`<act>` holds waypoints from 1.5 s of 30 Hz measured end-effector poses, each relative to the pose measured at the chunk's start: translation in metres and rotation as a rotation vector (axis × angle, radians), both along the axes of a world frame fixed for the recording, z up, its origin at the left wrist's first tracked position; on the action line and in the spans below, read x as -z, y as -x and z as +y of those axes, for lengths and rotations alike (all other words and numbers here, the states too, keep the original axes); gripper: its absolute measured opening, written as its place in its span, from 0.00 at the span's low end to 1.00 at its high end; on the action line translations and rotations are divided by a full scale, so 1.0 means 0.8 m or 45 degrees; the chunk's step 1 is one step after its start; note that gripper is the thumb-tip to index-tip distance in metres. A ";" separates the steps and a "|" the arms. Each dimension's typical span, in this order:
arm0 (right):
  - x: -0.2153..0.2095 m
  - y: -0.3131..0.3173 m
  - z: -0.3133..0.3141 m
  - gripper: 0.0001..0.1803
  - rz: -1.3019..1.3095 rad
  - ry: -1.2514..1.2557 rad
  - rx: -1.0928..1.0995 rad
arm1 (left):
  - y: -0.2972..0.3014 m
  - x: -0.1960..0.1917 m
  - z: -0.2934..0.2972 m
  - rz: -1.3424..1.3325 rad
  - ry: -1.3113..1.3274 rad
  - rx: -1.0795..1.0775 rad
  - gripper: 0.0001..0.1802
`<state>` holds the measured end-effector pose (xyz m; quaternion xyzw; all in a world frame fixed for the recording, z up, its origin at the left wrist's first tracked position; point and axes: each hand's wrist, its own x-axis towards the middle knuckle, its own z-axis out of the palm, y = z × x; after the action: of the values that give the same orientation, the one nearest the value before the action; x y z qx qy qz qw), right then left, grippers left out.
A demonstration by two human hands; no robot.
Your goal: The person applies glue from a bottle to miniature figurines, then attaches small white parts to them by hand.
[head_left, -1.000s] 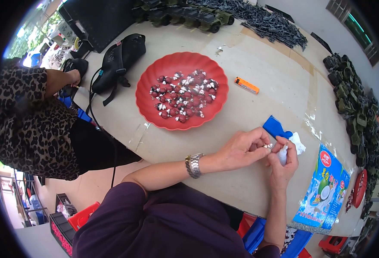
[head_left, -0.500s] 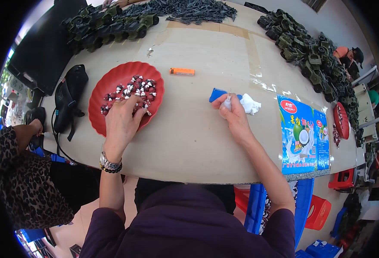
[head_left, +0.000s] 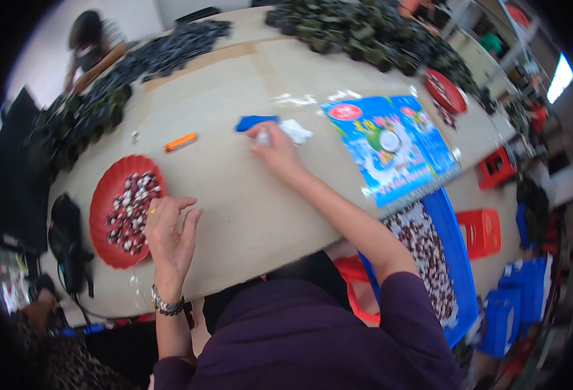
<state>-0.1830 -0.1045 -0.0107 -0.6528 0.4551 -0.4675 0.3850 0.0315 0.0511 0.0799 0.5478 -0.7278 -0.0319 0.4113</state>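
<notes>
My left hand (head_left: 168, 234), with a watch at the wrist, is over the table at the right edge of a red scalloped dish (head_left: 99, 218). Its thumb and forefinger are bent toward each other; whatever lies between them is too small to make out. Many small dark red and white pieces (head_left: 130, 211) fill the dish. Farther right, my right hand (head_left: 279, 156) is closed around a small translucent bottle (head_left: 263, 136). Beside that hand lie a flat blue piece (head_left: 249, 123) and a crumpled white tissue (head_left: 297, 132). An orange cylinder (head_left: 180, 142) rests between dish and bottle.
A blue printed sheet (head_left: 390, 146) is taped at the table's right. Below it stands a blue tray (head_left: 465, 292) of red and white pieces. Dark green toy vehicles (head_left: 358, 36) are heaped at the back. A black bag (head_left: 68, 240) lies left; another person (head_left: 98, 49) sits far left.
My view has swung to the right. The left hand has come out of the dish to its right edge, while the right hand still holds the bottle near the tissue.
</notes>
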 end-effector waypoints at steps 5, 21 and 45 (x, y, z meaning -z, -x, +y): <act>-0.007 0.007 0.023 0.30 -0.051 0.265 0.181 | 0.079 -0.003 0.017 0.109 -0.118 0.305 0.07; 0.164 0.568 0.465 0.19 0.832 -0.182 1.496 | 0.398 0.099 0.034 0.356 -1.419 1.507 0.12; 0.222 0.485 0.471 0.12 1.160 -0.441 1.562 | 0.608 0.307 0.064 -0.363 -1.577 1.032 0.32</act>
<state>-0.5707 0.2720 -0.1884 -0.3427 0.9141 -0.2052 -0.0706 -0.4551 0.1024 -0.1658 0.3670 -0.7676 -0.5130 -0.1140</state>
